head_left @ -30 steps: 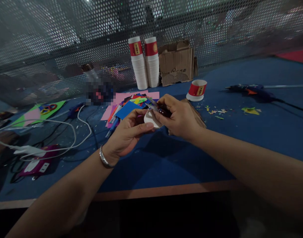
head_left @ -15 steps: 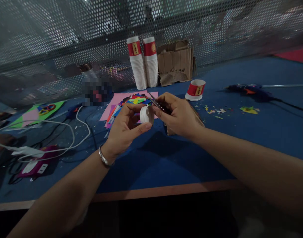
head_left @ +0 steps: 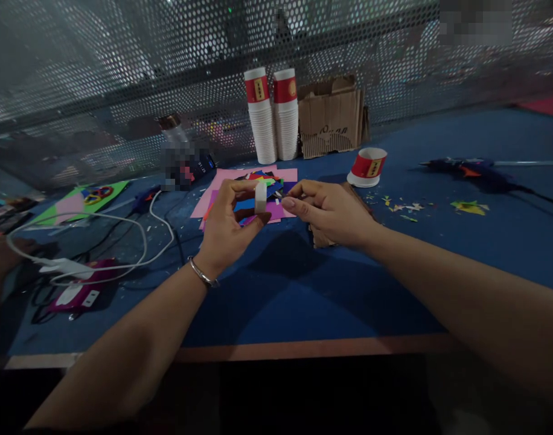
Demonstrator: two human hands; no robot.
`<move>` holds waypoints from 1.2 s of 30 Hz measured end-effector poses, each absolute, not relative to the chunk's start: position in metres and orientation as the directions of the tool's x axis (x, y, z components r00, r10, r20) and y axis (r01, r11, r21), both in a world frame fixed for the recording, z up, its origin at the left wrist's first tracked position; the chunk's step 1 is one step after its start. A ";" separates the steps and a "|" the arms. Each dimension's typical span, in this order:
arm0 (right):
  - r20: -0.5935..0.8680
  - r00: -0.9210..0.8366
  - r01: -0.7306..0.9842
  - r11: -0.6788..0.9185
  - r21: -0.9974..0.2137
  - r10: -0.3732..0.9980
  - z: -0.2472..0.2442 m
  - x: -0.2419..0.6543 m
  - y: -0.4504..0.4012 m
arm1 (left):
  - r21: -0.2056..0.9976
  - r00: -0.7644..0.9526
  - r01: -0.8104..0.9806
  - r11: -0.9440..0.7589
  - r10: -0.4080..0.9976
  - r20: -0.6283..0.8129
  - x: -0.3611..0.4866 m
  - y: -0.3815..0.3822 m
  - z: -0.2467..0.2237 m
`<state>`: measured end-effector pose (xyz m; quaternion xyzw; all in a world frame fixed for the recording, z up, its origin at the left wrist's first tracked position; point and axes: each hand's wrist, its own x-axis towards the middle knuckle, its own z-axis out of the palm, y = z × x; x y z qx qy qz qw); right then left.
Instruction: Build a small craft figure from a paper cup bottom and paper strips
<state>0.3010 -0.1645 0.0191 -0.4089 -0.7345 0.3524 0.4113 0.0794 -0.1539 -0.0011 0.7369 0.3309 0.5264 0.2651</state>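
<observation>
Thumb and fingers of the left hand (head_left: 224,226) pinch a small white paper piece (head_left: 261,198) above the blue table (head_left: 281,308); the right hand (head_left: 333,211) is closed on a slim tool (head_left: 280,194) (mostly hidden). The piece should be light, fairly stiff yet crushable, best held by its edge. Beyond stand paper-cup stacks (head_left: 286,130).

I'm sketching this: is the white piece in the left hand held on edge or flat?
On edge: in the left hand, the white piece shows as a narrow, upright band.
</observation>
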 end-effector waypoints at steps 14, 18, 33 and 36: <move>0.242 -0.465 0.304 0.410 -0.860 0.852 0.027 0.298 -0.168 | 0.543 0.273 0.367 -0.755 0.646 0.713 0.071 -0.150 -0.003; 0.213 -0.461 0.317 0.384 -0.867 0.861 0.024 0.299 -0.167 | 0.531 0.281 0.374 -0.760 0.639 0.716 0.071 -0.152 -0.001; 0.250 -0.475 0.347 0.441 -0.828 0.844 0.023 0.303 -0.164 | 0.377 0.337 0.511 -0.773 0.583 0.739 0.070 -0.160 0.013; 0.262 -0.480 0.380 0.468 -0.798 0.837 0.024 0.303 -0.165 | 0.295 0.353 0.561 -0.773 0.546 0.760 0.070 -0.165 0.016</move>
